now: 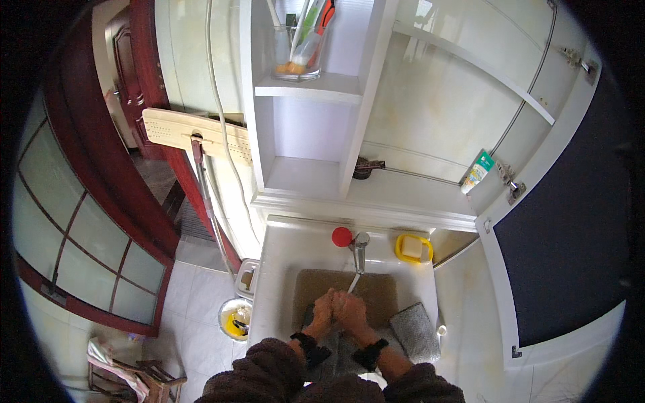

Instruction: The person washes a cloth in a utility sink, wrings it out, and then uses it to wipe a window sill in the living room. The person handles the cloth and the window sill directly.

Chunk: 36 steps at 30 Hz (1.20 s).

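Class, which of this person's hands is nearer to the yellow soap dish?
Right. The right hand is below and left of the yellow soap dish in the picture; the left hand is farther left, against the right.

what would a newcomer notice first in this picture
The left hand and right hand, together at the stream from the tap over brownish water in the sink, likely draw the eye first. Next come the red round object left of the tap and the yellow soap dish right of it.
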### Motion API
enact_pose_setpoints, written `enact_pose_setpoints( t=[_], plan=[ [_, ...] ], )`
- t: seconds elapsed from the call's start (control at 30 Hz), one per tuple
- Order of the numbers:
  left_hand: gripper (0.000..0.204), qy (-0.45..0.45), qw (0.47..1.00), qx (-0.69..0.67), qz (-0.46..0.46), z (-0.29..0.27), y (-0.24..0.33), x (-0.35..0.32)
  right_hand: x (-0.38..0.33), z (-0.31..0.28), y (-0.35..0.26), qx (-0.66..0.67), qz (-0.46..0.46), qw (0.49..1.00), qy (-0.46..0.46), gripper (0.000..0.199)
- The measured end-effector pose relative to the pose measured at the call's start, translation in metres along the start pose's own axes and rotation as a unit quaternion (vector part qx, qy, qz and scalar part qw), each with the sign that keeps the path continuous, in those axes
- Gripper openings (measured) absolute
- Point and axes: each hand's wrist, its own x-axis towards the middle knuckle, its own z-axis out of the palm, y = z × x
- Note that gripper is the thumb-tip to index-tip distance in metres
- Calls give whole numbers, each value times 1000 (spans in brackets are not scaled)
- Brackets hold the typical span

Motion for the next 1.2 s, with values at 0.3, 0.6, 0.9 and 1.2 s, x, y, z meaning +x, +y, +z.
enact_pose_setpoints(
  t=[0.3, 0.6, 0.9, 1.2],
  plan=[
    [64, -92, 761, 530, 362, -13, 47, -10, 2, -14, 105, 425, 304, 853, -19, 50],
    [61, -98, 658, 696, 268, -45, 58, 6, -10, -98, 74, -43, 14, 953, -299, 52],
    [47, -116, 978, 52, 168, -23, 35, -32, -17, -51, 54, 619, 243, 745, 40, 37],
    [36, -215, 949, -229, 22, -11, -8, -4, -11, -16, -19, 109, -25, 993, 33, 19]
  ],
)
